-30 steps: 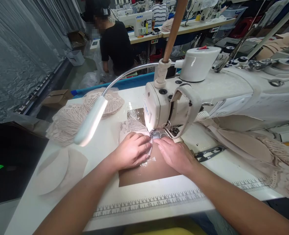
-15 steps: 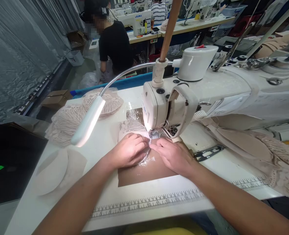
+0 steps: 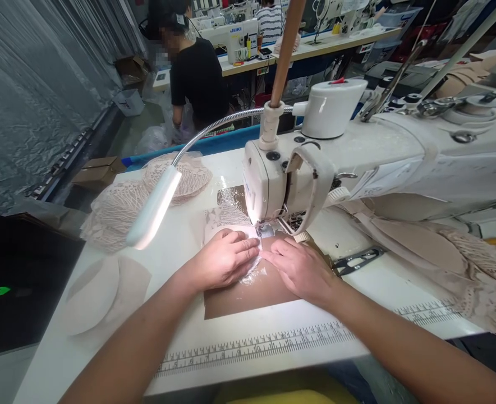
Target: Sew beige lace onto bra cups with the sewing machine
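Under the needle end of a white sewing machine (image 3: 267,182) lies a pale lace fabric piece (image 3: 225,216), partly covered by my fingers. My left hand (image 3: 229,258) is closed over the lace from the left, fingertips beside the presser foot. From the right, my right hand (image 3: 301,266) has its fingers curled, with the index fingertip at the edge of the lace. Its thumb is hidden. Beneath both hands a brown sheet (image 3: 248,303) covers part of the white table (image 3: 180,314). Black thread snips (image 3: 361,261) lie right of my right hand.
A lit lamp (image 3: 153,210) on a bendy neck hangs left of the machine. Stacked lace pieces (image 3: 117,213) and pale rounded pieces (image 3: 94,292) lie at left. More beige fabric (image 3: 425,247) sits at right. A person in black (image 3: 200,78) sits beyond the table.
Both hands stay at the needle, with the left fingertips slightly farther right and the lace edge shifted a little under them. The whole view has moved slightly.
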A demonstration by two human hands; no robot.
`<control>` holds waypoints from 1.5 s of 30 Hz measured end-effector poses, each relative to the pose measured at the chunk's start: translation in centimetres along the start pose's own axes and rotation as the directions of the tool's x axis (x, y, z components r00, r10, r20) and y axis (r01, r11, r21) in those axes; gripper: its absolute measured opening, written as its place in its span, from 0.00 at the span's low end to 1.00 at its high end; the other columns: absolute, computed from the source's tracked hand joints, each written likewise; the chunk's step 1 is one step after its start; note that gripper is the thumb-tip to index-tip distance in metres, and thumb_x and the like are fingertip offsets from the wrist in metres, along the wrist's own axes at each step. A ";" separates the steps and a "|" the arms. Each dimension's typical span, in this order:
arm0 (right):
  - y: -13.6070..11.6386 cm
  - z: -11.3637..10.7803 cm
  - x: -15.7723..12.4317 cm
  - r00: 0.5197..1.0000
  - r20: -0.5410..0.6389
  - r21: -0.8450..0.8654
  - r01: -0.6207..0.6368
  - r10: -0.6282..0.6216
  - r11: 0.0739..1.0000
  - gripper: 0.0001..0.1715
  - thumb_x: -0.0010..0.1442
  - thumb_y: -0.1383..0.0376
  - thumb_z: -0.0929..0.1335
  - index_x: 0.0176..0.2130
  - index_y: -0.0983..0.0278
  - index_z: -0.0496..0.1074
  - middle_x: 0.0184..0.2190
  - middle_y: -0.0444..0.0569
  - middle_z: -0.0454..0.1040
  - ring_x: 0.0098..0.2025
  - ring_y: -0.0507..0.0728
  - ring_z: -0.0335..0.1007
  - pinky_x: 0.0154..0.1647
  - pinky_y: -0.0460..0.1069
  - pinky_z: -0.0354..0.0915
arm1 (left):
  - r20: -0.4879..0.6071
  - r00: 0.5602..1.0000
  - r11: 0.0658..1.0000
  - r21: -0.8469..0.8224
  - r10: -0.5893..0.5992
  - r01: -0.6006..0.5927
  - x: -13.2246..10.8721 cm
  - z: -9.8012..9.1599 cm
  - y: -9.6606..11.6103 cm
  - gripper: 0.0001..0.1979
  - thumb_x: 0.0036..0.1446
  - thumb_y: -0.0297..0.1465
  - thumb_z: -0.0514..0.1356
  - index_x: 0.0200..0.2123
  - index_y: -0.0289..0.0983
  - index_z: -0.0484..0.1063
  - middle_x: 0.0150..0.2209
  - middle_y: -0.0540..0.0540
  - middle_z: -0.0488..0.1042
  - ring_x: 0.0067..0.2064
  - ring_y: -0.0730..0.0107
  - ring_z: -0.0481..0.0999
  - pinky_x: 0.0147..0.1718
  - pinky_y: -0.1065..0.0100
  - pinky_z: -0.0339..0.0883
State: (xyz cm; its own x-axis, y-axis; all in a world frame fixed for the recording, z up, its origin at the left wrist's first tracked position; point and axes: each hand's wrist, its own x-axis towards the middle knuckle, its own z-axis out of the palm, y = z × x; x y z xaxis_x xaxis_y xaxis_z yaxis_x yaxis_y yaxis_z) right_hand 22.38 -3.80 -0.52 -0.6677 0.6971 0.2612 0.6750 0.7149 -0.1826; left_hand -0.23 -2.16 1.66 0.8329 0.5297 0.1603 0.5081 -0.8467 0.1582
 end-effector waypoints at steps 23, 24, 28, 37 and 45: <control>0.2 -0.5 1.1 0.987 0.018 -0.116 -0.156 0.159 0.981 0.23 0.57 0.74 0.62 0.49 0.59 0.74 0.29 0.46 0.70 0.28 0.53 0.57 0.27 0.49 0.48 | -0.036 0.989 0.989 -0.045 -0.142 0.140 0.1 0.1 0.4 0.18 0.64 0.36 0.50 0.52 0.36 0.71 0.55 0.41 0.71 0.49 0.56 0.67 0.48 0.54 0.63; 0.2 -0.5 1.0 0.989 0.015 -0.097 -0.145 0.147 0.985 0.23 0.57 0.74 0.63 0.50 0.59 0.73 0.30 0.46 0.70 0.28 0.53 0.57 0.27 0.49 0.49 | -0.036 0.989 0.988 -0.064 -0.142 0.139 0.0 0.0 0.3 0.18 0.64 0.36 0.51 0.51 0.36 0.71 0.54 0.41 0.71 0.49 0.56 0.67 0.48 0.55 0.63; 0.6 -0.5 0.6 0.999 0.009 -0.002 -0.050 0.050 0.999 0.21 0.59 0.75 0.62 0.47 0.61 0.75 0.30 0.47 0.70 0.31 0.53 0.59 0.30 0.48 0.51 | -0.041 0.992 0.987 -0.114 -0.120 0.114 -0.1 -0.3 0.0 0.16 0.64 0.36 0.51 0.50 0.37 0.72 0.50 0.41 0.73 0.48 0.58 0.68 0.48 0.57 0.63; 0.5 -0.5 0.5 0.997 -0.046 0.109 -0.049 0.054 0.993 0.18 0.61 0.73 0.60 0.44 0.63 0.76 0.30 0.47 0.72 0.33 0.53 0.64 0.35 0.47 0.56 | -0.038 0.997 0.995 -0.082 -0.062 0.058 0.3 -0.2 0.5 0.16 0.65 0.34 0.51 0.51 0.36 0.71 0.52 0.39 0.72 0.50 0.58 0.69 0.49 0.57 0.62; 0.1 0.1 0.7 0.999 -0.030 -0.064 -0.027 0.025 0.998 0.19 0.57 0.75 0.62 0.44 0.64 0.75 0.30 0.48 0.71 0.33 0.55 0.63 0.31 0.48 0.53 | -0.036 0.997 0.996 -0.051 -0.074 0.072 0.3 0.1 0.6 0.17 0.65 0.34 0.50 0.51 0.34 0.71 0.54 0.40 0.72 0.50 0.58 0.68 0.50 0.57 0.63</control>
State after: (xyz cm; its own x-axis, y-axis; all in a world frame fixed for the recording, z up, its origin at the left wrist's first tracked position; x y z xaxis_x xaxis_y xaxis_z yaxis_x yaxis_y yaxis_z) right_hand 22.01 -3.22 -0.43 -0.6408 0.7128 0.2852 0.7115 0.6909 -0.1282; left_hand 0.35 -2.55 1.67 0.7845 0.5925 0.1833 0.5549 -0.8025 0.2192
